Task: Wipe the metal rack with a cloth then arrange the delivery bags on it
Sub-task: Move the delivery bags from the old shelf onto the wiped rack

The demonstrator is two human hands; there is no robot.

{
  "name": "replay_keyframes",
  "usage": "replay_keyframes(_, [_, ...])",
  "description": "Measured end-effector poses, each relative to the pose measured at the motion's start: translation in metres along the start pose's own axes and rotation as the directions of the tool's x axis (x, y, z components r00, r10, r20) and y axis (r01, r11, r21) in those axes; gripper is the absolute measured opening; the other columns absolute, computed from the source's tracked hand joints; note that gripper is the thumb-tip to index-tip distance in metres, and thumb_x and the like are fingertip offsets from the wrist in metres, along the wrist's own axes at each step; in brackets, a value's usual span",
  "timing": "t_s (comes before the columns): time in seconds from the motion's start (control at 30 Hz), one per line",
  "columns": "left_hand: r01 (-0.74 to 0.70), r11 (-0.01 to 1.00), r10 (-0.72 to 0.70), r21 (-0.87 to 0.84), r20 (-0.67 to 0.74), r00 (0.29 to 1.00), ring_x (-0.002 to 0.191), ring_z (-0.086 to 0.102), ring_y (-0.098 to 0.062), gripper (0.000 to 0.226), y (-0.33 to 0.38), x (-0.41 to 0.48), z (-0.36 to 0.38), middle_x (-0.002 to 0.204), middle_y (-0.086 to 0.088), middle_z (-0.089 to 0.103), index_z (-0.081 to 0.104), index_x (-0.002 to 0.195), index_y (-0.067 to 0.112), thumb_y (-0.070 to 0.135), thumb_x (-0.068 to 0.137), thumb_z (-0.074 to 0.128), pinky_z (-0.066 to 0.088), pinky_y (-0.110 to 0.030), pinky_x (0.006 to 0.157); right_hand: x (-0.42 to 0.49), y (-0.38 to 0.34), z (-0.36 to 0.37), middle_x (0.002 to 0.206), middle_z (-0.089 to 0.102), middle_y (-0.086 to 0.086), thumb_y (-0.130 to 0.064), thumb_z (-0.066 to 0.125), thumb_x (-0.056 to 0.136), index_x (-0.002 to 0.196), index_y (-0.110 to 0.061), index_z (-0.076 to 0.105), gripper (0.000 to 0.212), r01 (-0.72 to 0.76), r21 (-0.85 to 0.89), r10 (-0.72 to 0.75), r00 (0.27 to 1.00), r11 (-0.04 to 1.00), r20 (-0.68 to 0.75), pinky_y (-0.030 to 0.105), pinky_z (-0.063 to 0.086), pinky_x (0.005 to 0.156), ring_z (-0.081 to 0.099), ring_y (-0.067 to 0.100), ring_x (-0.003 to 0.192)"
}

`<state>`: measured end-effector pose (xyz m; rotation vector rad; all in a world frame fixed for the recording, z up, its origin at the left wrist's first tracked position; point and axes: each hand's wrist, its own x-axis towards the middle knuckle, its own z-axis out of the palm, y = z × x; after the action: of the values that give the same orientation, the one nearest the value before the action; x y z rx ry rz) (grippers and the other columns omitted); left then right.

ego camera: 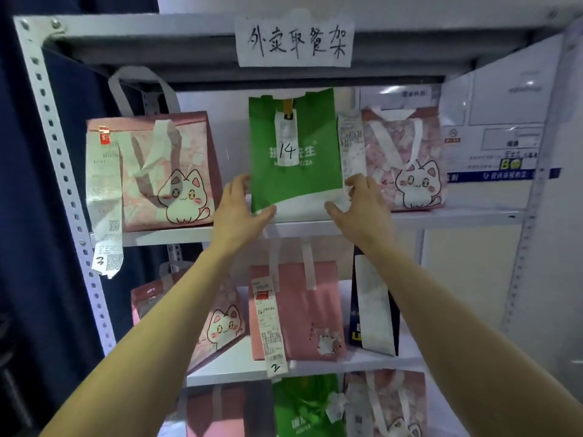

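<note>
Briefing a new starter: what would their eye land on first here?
The green bag marked 14, in the middle of the upper shelf, held at its lower corners by the left hand and right hand. Above it, a handwritten paper sign hangs from the top of the rack.

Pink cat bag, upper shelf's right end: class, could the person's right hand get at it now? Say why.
Probably yes. The right hand holds the green bag right beside the pink cat bag, whose front stands mostly clear; it must let go first.

Upright green bag (296, 181) between two pink cat bags (164, 171), left hand (240, 207) and right hand (360, 205) at its lower corners.
</note>
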<state>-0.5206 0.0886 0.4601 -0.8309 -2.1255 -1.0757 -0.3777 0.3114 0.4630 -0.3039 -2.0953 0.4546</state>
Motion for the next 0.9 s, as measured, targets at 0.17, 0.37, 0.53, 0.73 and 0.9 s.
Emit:
replay_keyframes(0.17, [0.089, 0.989, -0.082, -0.118, 0.06, 0.995, 0.144, 0.054, -0.022, 0.124, 0.0, 0.018, 0.02, 0.163, 0.004, 0.046, 0.019, 0.163, 0.04, 0.072, 0.066, 0.089, 0.048, -0.052, 0.118, 0.017, 0.013, 0.014, 0.141, 0.049, 0.011, -0.059, 0.075, 0.089, 0.145, -0.01, 0.042, 0.082, -0.059, -0.056, 0.064, 0.994, 0.997, 0.092, 0.049, 0.053, 0.099, 0.055, 0.034, 0.125])
replay_keyframes(0.37, [0.098, 0.978, -0.083, -0.183, 0.087, 0.993, 0.131, 0.051, -0.004, 0.134, -0.018, 0.012, 0.043, 0.145, 0.028, 0.05, 0.014, 0.162, 0.045, 0.058, 0.061, 0.101, 0.046, -0.038, 0.114, 0.014, 0.031, 0.036, 0.139, 0.056, 0.01, -0.058, 0.074, 0.091, 0.148, -0.008, 0.042, 0.082, -0.035, -0.008, 0.036, 0.974, 0.999, 0.223, 0.044, 0.049, 0.105, 0.056, 0.033, 0.126])
replay_keyframes(0.53, [0.099, 0.982, -0.093, -0.163, 0.041, 0.995, 0.122, 0.051, -0.001, 0.126, -0.025, 0.01, 0.046, 0.121, 0.049, 0.046, 0.021, 0.157, 0.048, 0.065, 0.059, 0.099, 0.043, -0.028, 0.102, 0.007, 0.038, 0.051, 0.146, 0.051, 0.01, -0.058, 0.07, 0.094, 0.149, -0.008, 0.043, 0.079, -0.023, 0.033, 0.016, 0.981, 0.999, 0.191, 0.047, 0.039, 0.116, 0.049, 0.031, 0.135])
replay_keyframes(0.73, [0.124, 0.982, -0.117, -0.144, 0.057, 0.991, 0.125, 0.063, -0.019, 0.113, -0.015, -0.001, 0.038, 0.137, 0.016, 0.062, 0.027, 0.154, 0.04, 0.056, 0.068, 0.098, 0.052, -0.042, 0.107, 0.003, 0.029, 0.034, 0.14, 0.057, 0.006, -0.049, 0.07, 0.099, 0.145, -0.011, 0.051, 0.063, -0.08, 0.165, 0.042, 0.975, 0.983, 0.22, 0.046, 0.045, 0.112, 0.054, 0.028, 0.13])
replay_keyframes(0.9, [0.095, 0.921, -0.094, -0.377, 0.022, 0.995, 0.14, 0.055, -0.018, 0.094, -0.007, -0.029, 0.009, 0.151, 0.011, 0.057, 0.038, 0.149, 0.045, 0.06, 0.074, 0.093, 0.045, -0.053, 0.121, -0.016, 0.012, 0.023, 0.125, 0.055, 0.001, -0.06, 0.069, 0.093, 0.133, -0.016, 0.055, 0.062, -0.098, 0.298, 0.063, 0.99, 0.95, 0.123, 0.039, 0.051, 0.091, 0.056, 0.02, 0.11])
